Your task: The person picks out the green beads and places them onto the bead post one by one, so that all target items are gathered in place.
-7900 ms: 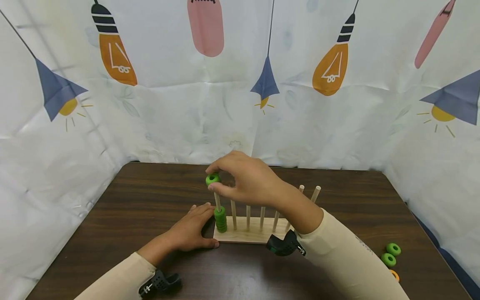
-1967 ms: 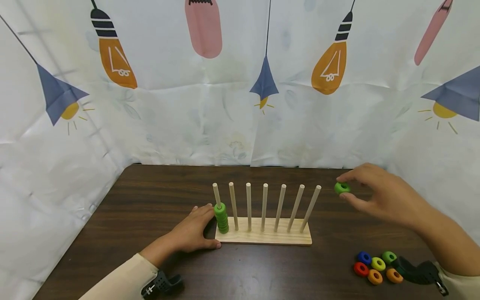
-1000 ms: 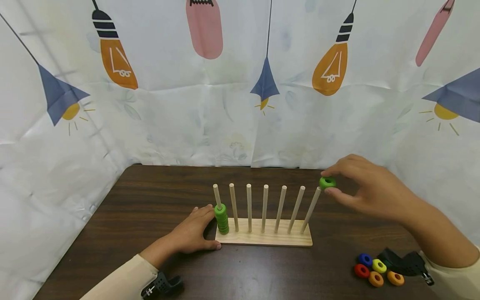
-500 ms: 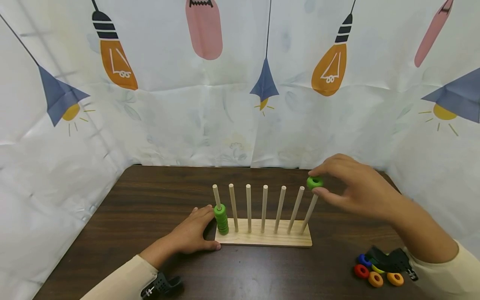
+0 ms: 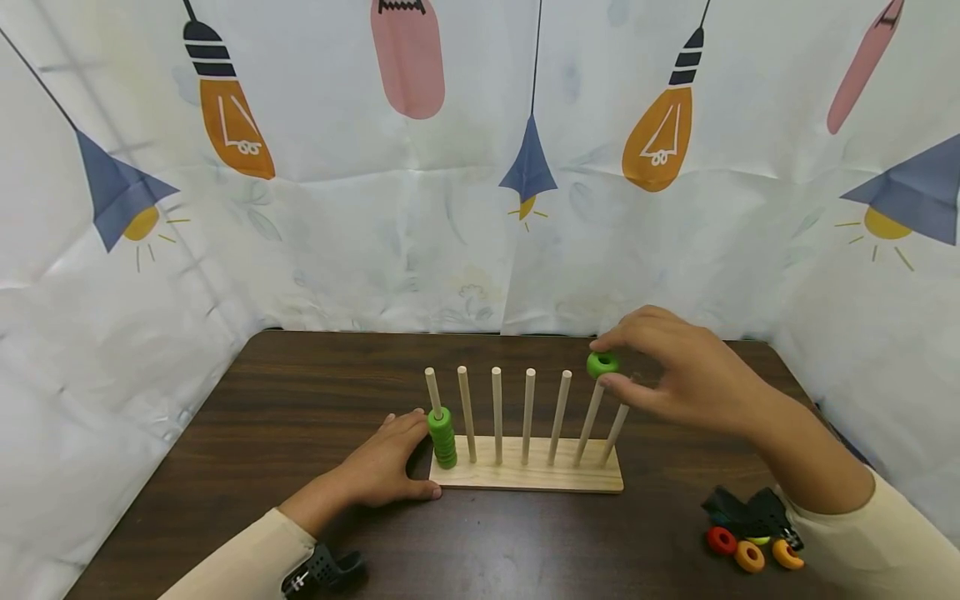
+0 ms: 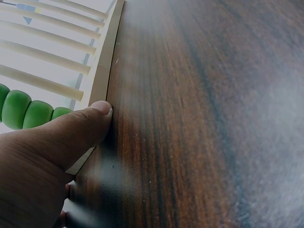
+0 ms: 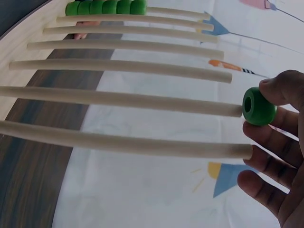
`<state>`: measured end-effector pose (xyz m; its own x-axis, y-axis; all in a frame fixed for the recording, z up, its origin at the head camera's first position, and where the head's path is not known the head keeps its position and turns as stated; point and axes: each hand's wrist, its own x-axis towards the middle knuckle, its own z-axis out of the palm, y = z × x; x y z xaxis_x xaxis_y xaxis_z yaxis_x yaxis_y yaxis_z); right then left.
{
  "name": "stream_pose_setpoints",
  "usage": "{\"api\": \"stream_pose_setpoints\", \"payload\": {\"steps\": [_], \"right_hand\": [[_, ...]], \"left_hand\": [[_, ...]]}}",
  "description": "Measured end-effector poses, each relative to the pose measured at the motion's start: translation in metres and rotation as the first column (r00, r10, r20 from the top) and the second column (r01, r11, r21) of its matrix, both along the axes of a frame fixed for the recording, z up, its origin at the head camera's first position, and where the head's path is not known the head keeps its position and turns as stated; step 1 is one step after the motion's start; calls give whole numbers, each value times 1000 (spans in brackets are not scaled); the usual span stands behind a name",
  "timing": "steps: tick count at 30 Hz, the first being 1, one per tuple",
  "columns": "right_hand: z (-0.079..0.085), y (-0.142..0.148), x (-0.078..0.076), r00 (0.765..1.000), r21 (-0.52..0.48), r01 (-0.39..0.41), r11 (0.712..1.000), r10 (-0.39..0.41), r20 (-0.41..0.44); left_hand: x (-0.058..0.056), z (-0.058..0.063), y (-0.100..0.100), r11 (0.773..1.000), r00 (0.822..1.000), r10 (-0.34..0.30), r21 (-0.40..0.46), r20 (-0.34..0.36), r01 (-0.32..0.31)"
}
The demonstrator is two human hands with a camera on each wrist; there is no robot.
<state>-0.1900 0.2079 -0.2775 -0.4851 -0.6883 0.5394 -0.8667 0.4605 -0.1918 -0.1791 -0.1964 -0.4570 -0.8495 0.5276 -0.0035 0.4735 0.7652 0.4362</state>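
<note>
My right hand [image 5: 686, 379] pinches a green bead [image 5: 602, 364] between thumb and fingers, at the top of the second peg from the right. In the right wrist view that green bead [image 7: 259, 107] sits beside the peg's tip, its hole turned towards the pegs. A wooden peg stand [image 5: 525, 477] with several upright pegs stands on the table. Its leftmost peg carries a stack of green beads [image 5: 442, 439]. My left hand [image 5: 382, 462] holds the stand's left end, thumb at the front edge; in the left wrist view the thumb [image 6: 88, 124] presses the base beside the beads.
Loose beads lie at the front right of the dark wooden table [image 5: 487, 550]: a red bead [image 5: 722, 541], orange beads [image 5: 750, 556] and a yellow-green one, partly hidden under the right wrist's black strap [image 5: 750, 512]. A printed white curtain [image 5: 337, 250] hangs behind.
My right hand first let a green bead onto the leftmost peg's stack, then came back from the right with another. It has moved left past the rightmost peg. The left hand has stayed put.
</note>
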Motion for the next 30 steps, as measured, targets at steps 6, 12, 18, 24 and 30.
{"api": "stream_pose_setpoints", "payload": {"steps": [6,12,18,24,30], "right_hand": [[0,-9,-2,1000,1,-7,1000,7,3],[-1,-18,-4,999,7,-24,1000,24,21],[-2,-28,-6,999,0,-30,1000,30,44],[-2,-38,-7,998,-6,-41,999,41,46],[-2,-48,-10,996,-1,-69,998,69,56]], "left_hand": [[-1,-1,0,1000,1000,4,-15,4,-4],[-1,-2,0,1000,1000,-2,-14,2,2],[-1,-2,0,1000,1000,2,-12,3,-2],[-1,-3,-1,1000,1000,2,-12,-5,-2],[-1,-3,0,1000,1000,-2,-11,-9,2]]}}
